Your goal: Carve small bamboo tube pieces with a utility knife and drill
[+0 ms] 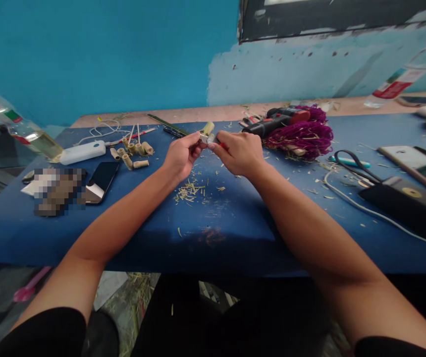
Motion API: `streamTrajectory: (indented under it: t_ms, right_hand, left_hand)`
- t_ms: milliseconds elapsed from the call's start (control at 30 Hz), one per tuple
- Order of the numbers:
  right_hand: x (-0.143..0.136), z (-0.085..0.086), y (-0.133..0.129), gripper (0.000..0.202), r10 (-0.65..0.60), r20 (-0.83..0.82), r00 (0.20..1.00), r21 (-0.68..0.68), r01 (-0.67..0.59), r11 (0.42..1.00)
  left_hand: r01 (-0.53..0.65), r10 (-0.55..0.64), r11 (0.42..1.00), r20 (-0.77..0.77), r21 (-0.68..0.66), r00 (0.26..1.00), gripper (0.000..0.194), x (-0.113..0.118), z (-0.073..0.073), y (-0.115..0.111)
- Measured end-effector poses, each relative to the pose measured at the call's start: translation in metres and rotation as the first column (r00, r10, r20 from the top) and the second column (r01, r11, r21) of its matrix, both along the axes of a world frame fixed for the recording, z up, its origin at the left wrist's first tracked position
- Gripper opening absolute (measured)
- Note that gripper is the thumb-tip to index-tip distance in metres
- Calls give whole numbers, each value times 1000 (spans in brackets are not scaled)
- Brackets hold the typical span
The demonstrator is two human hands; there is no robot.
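Both hands meet over the middle of the blue table. My left hand (182, 154) is closed, its thumb and finger pinching a short metal blade (205, 139) and perhaps a small piece beside it. My right hand (243, 152) is wrapped round a red handle (223, 146) that shows a little between its fingers. A pale green cut tube (208, 128) stands just behind the fingertips; what holds it is hidden. Below the hands lies a small heap of pale shavings (189, 192).
Several cut tubes (128, 161), a phone (102, 181) and a white device (82, 152) lie left. Purple strands (302, 135) and a black tool (268, 124) sit back right. A black case (406, 201), cable and bottle (399, 84) are farther right.
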State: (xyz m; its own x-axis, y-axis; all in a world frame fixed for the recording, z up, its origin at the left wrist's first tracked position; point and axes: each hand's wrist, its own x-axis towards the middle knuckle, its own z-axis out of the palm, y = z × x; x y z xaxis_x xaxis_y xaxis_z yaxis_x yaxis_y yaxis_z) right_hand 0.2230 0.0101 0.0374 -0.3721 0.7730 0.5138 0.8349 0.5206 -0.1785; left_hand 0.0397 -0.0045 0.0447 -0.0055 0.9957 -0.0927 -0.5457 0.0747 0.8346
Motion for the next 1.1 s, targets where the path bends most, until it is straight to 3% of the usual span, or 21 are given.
streamTrajectory:
  t_ms: [233, 467, 767, 867, 933, 967, 1000, 1033, 1067, 1100]
  right_hand:
    - [4, 1, 5, 44, -16, -6, 1000, 3, 16, 1000]
    - [6, 2, 7, 42, -17, -15, 1000, -9, 17, 1000]
    - [1, 4, 9, 39, -31, -38, 999, 24, 32, 999]
    - [30, 5, 29, 39, -171, -157, 973, 21, 176, 984]
    - [63, 5, 46, 51, -393, -372, 841, 22, 431, 902]
    - [79, 5, 53, 57, -432, -453, 780, 67, 513, 856]
    - [91, 3, 58, 60, -412, -512, 754, 114, 535, 837]
    - [99, 2, 61, 57, -351, -533, 770, 138, 488, 862]
    - [101, 0, 60, 52, -277, -542, 794, 158, 420, 894]
    - [96, -2, 56, 47, -162, -495, 853, 158, 272, 949]
  left_hand:
    - [-1, 2, 1000, 22, -26, 1000, 24, 3, -2, 5]
    - [-6, 7, 999, 24, -42, 1000, 9, -1, -4, 9]
    - [-13, 13, 1000, -28, -18, 1000, 21, 2, 3, 12]
    - [-80, 79, 996, -20, -29, 997, 21, -16, 4, 16]
    - [-156, 156, 987, -1, -40, 988, 24, -36, 5, 20]
    - [-197, 197, 980, 7, -37, 980, 27, -46, 6, 22]
    - [-216, 217, 976, 17, -36, 976, 30, -54, 7, 22]
    - [-208, 209, 978, 23, -29, 978, 31, -58, 7, 23]
    - [-187, 187, 982, 21, -21, 982, 31, -60, 8, 22]
    - [-151, 151, 989, 12, -9, 988, 30, -58, 8, 21]
